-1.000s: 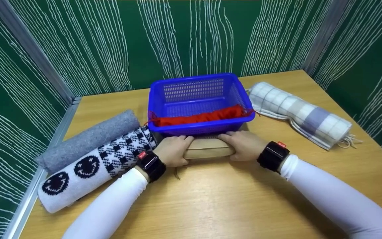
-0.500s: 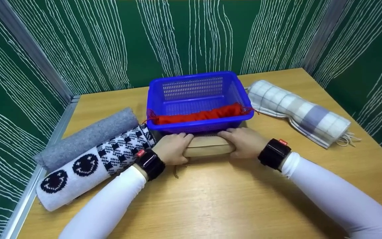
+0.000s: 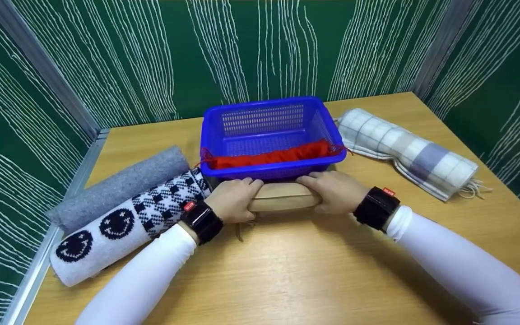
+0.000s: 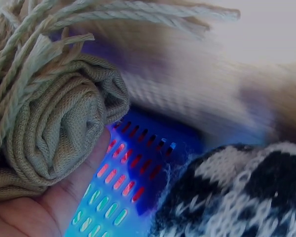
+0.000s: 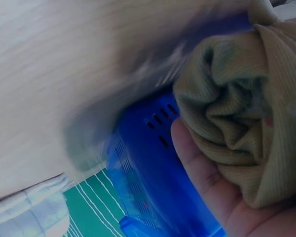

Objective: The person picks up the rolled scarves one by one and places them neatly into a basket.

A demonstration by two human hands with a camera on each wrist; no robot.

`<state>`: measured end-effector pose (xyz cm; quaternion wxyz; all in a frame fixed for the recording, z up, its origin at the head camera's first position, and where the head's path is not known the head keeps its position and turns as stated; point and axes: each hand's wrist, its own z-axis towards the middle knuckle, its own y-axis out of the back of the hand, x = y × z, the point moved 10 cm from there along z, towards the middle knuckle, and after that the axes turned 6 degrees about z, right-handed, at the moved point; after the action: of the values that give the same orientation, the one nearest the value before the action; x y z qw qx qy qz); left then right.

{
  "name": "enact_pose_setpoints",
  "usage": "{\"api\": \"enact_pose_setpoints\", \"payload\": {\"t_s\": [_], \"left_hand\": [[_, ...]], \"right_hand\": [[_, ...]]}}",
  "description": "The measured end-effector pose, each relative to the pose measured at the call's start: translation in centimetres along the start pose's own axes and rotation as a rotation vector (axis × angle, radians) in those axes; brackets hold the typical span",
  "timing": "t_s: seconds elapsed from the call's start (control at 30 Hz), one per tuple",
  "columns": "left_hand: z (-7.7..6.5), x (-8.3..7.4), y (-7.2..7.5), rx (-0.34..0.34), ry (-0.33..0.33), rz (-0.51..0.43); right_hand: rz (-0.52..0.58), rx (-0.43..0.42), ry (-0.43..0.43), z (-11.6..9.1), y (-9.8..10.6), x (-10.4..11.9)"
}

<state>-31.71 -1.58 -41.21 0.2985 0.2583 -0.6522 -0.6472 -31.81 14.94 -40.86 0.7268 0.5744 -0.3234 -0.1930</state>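
Observation:
Both hands hold a tan rolled scarf (image 3: pixel 285 197) lying crosswise just in front of the blue basket. My left hand (image 3: pixel 233 201) grips its left end and my right hand (image 3: pixel 334 192) its right end, fingers on the far side. In the left wrist view the coiled end of the tan scarf (image 4: pixel 59 128) shows, with twisted fringe hanging over it. The right wrist view has the other coiled end (image 5: pixel 237 118) against the fingers. Inside the blue basket (image 3: pixel 273 172), a red scarf (image 3: pixel 271 157) lies along the near wall, its tassels over the rim.
Left of the basket lie a grey rolled scarf (image 3: pixel 124 185) and a black-and-white smiley-patterned rolled scarf (image 3: pixel 124 228), close to my left hand. A plaid rolled scarf (image 3: pixel 406 146) lies on the right. Green walls (image 3: pixel 282 49) stand behind the wooden table (image 3: pixel 282 275).
The tan scarf and both hands have shifted very slightly up in the head view, towards the basket's near wall. The grip looks unchanged, and the other scarves stay put.

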Motion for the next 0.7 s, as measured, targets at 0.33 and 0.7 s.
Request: {"api": "enact_pose_setpoints", "payload": {"t_s": [0.33,0.7], "left_hand": [[-0.3,0.1,0.4,0.007,0.007,-0.003],[-0.6,0.0,1.3,-0.009,-0.013,0.005]], "right_hand": [[-0.011,-0.017,0.024,0.0,0.8,0.6],[0.009,-0.024,0.03,0.0,1.4,1.0]]}}
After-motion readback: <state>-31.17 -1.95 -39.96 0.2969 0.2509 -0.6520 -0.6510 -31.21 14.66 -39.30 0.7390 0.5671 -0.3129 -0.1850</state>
